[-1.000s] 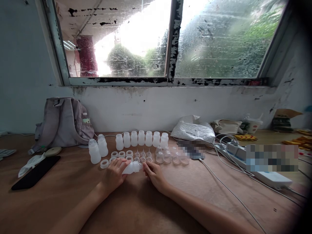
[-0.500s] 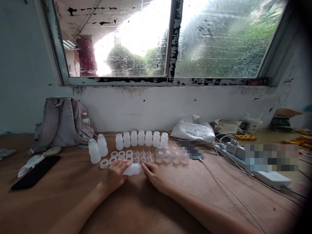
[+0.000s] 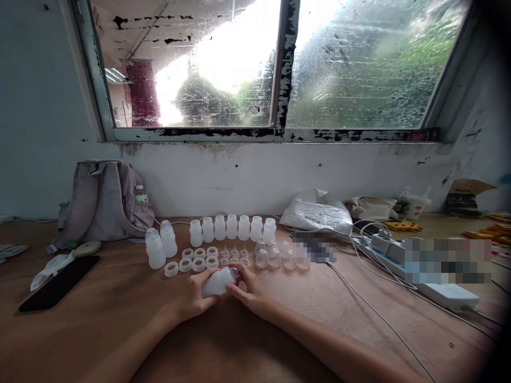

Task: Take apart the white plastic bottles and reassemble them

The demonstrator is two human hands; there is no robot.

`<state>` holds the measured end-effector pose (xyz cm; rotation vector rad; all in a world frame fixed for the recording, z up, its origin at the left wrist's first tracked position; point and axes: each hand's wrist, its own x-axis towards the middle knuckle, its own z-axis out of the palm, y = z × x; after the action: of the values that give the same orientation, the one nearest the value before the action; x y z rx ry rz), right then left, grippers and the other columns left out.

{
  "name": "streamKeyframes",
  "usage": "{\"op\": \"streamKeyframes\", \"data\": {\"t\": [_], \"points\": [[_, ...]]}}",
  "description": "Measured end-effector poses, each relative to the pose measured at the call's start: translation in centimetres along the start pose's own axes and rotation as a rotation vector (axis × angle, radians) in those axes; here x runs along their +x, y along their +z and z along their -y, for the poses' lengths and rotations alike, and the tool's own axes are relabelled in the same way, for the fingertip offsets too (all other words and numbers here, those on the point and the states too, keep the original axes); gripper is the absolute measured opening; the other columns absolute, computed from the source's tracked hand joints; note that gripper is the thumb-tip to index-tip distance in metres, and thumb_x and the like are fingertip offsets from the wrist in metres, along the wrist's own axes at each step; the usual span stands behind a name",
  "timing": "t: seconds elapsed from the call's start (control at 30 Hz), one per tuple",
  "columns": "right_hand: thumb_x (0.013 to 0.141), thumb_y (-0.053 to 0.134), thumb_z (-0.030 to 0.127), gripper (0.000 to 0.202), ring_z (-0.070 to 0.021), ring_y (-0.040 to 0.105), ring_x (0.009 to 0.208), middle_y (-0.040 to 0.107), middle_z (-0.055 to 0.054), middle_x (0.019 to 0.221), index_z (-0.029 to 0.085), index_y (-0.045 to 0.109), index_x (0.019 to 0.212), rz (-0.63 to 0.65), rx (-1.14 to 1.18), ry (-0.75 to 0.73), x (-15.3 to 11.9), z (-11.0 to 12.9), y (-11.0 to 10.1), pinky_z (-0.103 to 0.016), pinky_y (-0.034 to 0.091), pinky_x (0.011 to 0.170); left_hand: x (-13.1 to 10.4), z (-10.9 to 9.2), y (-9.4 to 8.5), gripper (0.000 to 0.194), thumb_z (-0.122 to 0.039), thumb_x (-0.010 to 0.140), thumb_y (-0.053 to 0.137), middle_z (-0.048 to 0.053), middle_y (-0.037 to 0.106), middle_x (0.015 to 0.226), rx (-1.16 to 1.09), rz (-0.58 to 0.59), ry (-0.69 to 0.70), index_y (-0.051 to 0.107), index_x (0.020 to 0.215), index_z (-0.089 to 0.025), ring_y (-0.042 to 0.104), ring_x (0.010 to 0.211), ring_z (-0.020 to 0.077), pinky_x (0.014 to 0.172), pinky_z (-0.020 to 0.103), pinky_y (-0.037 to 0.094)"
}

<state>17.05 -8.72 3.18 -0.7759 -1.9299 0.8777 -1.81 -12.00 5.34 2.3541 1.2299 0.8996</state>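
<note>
A white translucent bottle (image 3: 215,283) lies tilted between my hands, its clear top toward the right. My left hand (image 3: 196,294) is wrapped round its body. With fingers and thumb, my right hand (image 3: 248,287) grips the clear top (image 3: 233,272). Just behind are several white rings (image 3: 186,264) and several clear nipples (image 3: 234,253). Farther back, several open bottles (image 3: 231,226) stand in a row. Two capped bottles (image 3: 155,249) stand to the left, and several clear domed caps (image 3: 274,256) sit to the right.
A grey backpack (image 3: 106,199) and a black phone (image 3: 59,283) are at the left. At the right lie a silvery bag (image 3: 317,213), a white power strip (image 3: 449,293) and cables on the brown table (image 3: 303,303).
My left hand has turned the bottle, so its right end points more upward. My right hand has moved onto that end, where a clear top now shows.
</note>
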Motion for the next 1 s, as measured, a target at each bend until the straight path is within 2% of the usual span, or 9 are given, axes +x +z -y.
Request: {"op": "streamKeyframes", "data": {"t": [0.13, 0.23, 0.33, 0.4, 0.5, 0.6, 0.7, 0.9, 1.0], "points": [[0.067, 0.061, 0.041, 0.032, -0.0106, 0.042, 0.057, 0.046, 0.003, 0.063, 0.018, 0.047, 0.085, -0.053, -0.056, 0.082, 0.0, -0.4, -0.1, -0.023, 0.036, 0.053, -0.1, 0.6, 0.9, 0.048, -0.03, 0.07, 0.056, 0.005, 0.055, 0.11, -0.064, -0.018, 0.039, 0.042, 0.116, -0.022, 0.053, 0.097, 0.0212, 0.083, 0.032, 0.042], [0.068, 0.06, 0.04, 0.034, -0.0138, 0.048, 0.071, 0.053, -0.001, 0.079, 0.019, 0.048, 0.092, -0.015, 0.04, 0.059, -0.1, 0.2, -0.4, -0.025, 0.039, 0.065, -0.1, 0.7, 1.8, 0.048, -0.035, 0.069, 0.058, 0.006, 0.057, 0.106, -0.168, -0.042, -0.02, 0.045, 0.113, -0.021, 0.053, 0.094, 0.0226, 0.082, 0.034, 0.041], [0.073, 0.056, 0.04, 0.039, -0.0175, 0.049, 0.09, 0.052, -0.005, 0.102, 0.022, 0.047, 0.106, 0.1, 0.318, 0.06, -0.2, 1.6, -0.9, -0.03, 0.038, 0.079, 0.0, -0.4, 2.3, 0.041, -0.041, 0.071, 0.056, 0.005, 0.059, 0.089, -0.552, 0.082, -0.195, 0.05, 0.104, -0.017, 0.056, 0.076, 0.0188, 0.066, 0.029, 0.044], [0.075, 0.052, 0.041, 0.038, -0.0183, 0.05, 0.092, 0.054, -0.006, 0.102, 0.021, 0.049, 0.107, 0.158, 0.503, 0.12, -0.2, 2.5, -1.3, -0.032, 0.038, 0.081, -0.2, -1.5, 2.3, 0.039, -0.045, 0.074, 0.05, 0.007, 0.058, 0.086, -0.895, 0.182, -0.333, 0.051, 0.098, -0.014, 0.055, 0.065, 0.0151, 0.055, 0.025, 0.042], [0.074, 0.054, 0.042, 0.04, -0.0195, 0.051, 0.091, 0.056, -0.009, 0.101, 0.018, 0.052, 0.107, 0.187, 0.632, 0.191, 0.1, 3.6, -1.8, -0.032, 0.039, 0.078, -0.7, -2.9, 2.1, 0.042, -0.049, 0.078, 0.042, 0.009, 0.056, 0.086, -1.297, 0.264, -0.472, 0.052, 0.094, -0.011, 0.053, 0.061, 0.0128, 0.053, 0.024, 0.041], [0.07, 0.056, 0.044, 0.044, -0.0187, 0.054, 0.082, 0.055, -0.011, 0.104, 0.018, 0.053, 0.105, 0.265, 0.655, 0.221, 0.3, 4.4, -2.2, -0.029, 0.041, 0.066, -1.1, -3.5, 1.7, 0.046, -0.051, 0.078, 0.041, 0.007, 0.054, 0.081, -1.515, 0.307, -0.527, 0.052, 0.095, -0.01, 0.052, 0.058, 0.0116, 0.054, 0.024, 0.04], [0.067, 0.058, 0.047, 0.046, -0.0184, 0.054, 0.077, 0.055, -0.01, 0.103, 0.017, 0.053, 0.102, 0.299, 0.608, 0.223, 0.3, 4.8, -2.5, -0.028, 0.042, 0.06, -1.0, -3.2, 1.8, 0.045, -0.05, 0.078, 0.041, 0.006, 0.053, 0.079, -1.5, 0.323, -0.49, 0.052, 0.095, -0.011, 0.052, 0.055, 0.011, 0.051, 0.023, 0.04], [0.069, 0.057, 0.047, 0.041, -0.0203, 0.053, 0.085, 0.056, -0.008, 0.098, 0.018, 0.052, 0.098, 0.209, 0.549, 0.15, -0.1, 4.3, -2.2, -0.029, 0.042, 0.067, -0.5, -2.2, 2.7, 0.041, -0.05, 0.072, 0.053, 0.006, 0.054, 0.078, -1.108, 0.221, -0.31, 0.049, 0.09, -0.013, 0.055, 0.057, 0.0135, 0.046, 0.022, 0.04], [0.069, 0.057, 0.047, 0.041, -0.0207, 0.052, 0.088, 0.057, -0.008, 0.096, 0.018, 0.052, 0.098, 0.181, 0.511, 0.154, 0.0, 3.9, -1.9, -0.031, 0.042, 0.072, -0.6, -2.3, 2.8, 0.038, -0.047, 0.078, 0.046, 0.006, 0.055, 0.081, -0.93, 0.138, -0.226, 0.048, 0.097, -0.014, 0.055, 0.064, 0.0143, 0.055, 0.025, 0.043]]}}
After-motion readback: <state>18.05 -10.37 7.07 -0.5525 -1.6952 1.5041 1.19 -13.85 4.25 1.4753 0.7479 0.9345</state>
